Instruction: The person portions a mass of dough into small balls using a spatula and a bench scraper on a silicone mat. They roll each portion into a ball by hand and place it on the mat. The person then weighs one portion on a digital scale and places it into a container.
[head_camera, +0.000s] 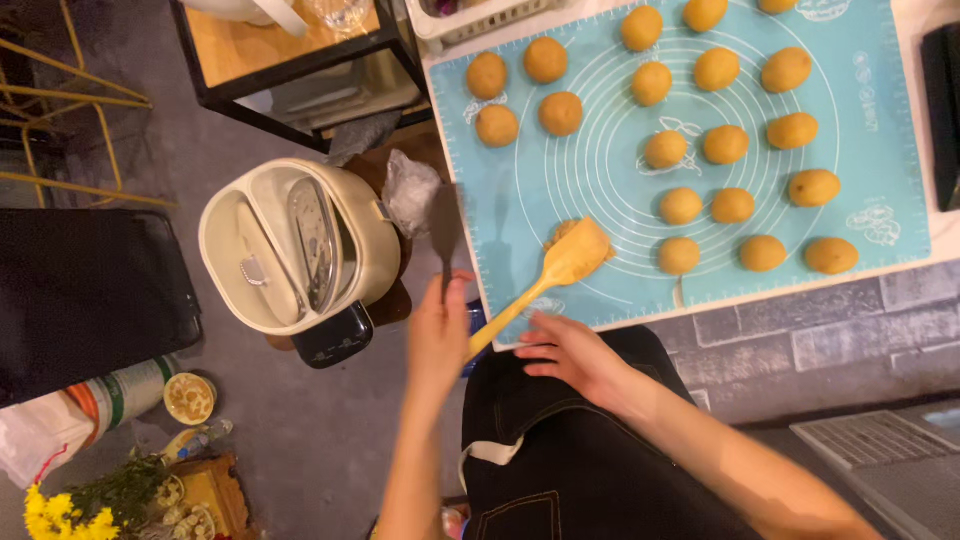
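Note:
A light blue baking mat (560, 190) with white circles carries several round golden dough balls (725, 145). A yellow spatula (570, 258) rests on the mat's near edge, with a lump of dough under its blade. Its handle slants down to a point between my hands. My left hand (438, 335) is raised just off the table's edge and grips the thin handle of a dark, blurred flat tool (445, 228). My right hand (570, 355) lies at the table's edge over my black apron (570, 470), fingers spread, just right of the spatula's handle end.
A cream pot (300, 245) with a divided lid stands on the floor to the left, with a crumpled plastic bag (410, 190) beside it. A black-framed shelf (300, 70) stands behind, a black surface (90, 290) at far left, and yellow flowers (60, 510) at bottom left. The table's front is grey brick (800, 320).

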